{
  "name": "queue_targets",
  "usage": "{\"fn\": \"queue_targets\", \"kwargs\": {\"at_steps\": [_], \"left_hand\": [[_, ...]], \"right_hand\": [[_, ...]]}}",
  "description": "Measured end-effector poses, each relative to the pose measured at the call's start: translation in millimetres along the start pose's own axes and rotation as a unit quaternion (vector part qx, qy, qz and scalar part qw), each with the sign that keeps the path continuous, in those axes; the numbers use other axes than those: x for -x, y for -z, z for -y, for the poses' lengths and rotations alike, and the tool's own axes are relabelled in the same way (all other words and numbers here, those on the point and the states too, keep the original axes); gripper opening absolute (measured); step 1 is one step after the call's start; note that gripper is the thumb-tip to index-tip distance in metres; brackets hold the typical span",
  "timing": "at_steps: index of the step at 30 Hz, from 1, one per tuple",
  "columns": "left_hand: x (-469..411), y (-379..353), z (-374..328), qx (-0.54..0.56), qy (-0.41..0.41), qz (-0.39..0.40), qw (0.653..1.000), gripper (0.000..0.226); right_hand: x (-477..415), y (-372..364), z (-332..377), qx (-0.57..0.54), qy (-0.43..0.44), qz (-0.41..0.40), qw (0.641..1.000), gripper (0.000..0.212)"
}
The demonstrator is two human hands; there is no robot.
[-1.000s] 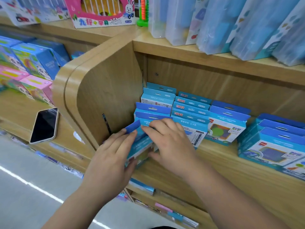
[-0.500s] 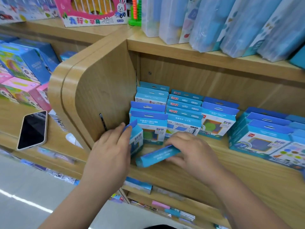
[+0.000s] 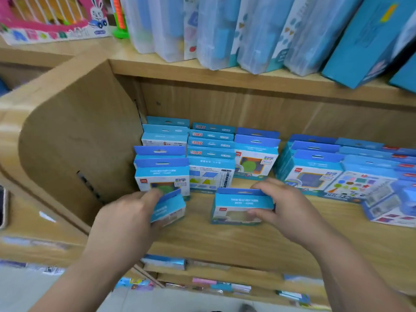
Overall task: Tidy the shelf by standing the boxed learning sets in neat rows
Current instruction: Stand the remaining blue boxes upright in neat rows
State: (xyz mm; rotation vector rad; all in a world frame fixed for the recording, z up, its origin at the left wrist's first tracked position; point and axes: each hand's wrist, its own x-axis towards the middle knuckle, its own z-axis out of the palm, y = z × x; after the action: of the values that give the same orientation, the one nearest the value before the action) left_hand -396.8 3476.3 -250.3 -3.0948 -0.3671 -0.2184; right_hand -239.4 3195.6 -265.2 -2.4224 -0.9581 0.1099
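Mid-frame, near the shelf [image 3: 225,242] front, the right hand [image 3: 286,206] clamps an upright blue box [image 3: 240,208] by its sides. The left hand [image 3: 126,217] grips a tilted box [image 3: 168,210] just before the standing rows [image 3: 209,158]. Likely light, stiff card; hold the side edges.

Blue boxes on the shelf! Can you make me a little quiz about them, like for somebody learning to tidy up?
1. True or false: the right hand grips the right box, which is upright on the shelf.
2. The left box, gripped by the left hand, is: A tilted; B behind the rows; C on the top shelf.
3. How many boxes are being held?
Key: 1 true; 2 A; 3 two.
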Motion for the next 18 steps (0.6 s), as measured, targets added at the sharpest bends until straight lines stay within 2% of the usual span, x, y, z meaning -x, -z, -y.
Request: {"fn": "queue_targets", "kwargs": {"at_steps": [4,8,12,18], "left_hand": [[-12.5,-2.3,-30.1,0.039,-0.098,-0.012,0.994,0.064],[-32.0,-7.0,-55.1,0.049,-0.155,-0.041,0.986,0.054],[-48.2,-8.3,-72.3,0.026,-0.163,-0.033,0.986,0.063],[-56.9,-6.5,-79.2,0.080,-0.141,-0.009,0.987,0.055]], "right_hand": [[11.5,10.7,-14.5,0.007,-0.039,-0.021,0.999,0.033],[19.7,20.1,-27.6,0.047,-0.086,-0.052,0.994,0.041],[19.4,30.9,-37.2,0.072,-0.138,-0.068,0.985,0.047],[-18.8,39.6,-32.2,0.119,-0.127,-0.098,0.980,0.047]]}}
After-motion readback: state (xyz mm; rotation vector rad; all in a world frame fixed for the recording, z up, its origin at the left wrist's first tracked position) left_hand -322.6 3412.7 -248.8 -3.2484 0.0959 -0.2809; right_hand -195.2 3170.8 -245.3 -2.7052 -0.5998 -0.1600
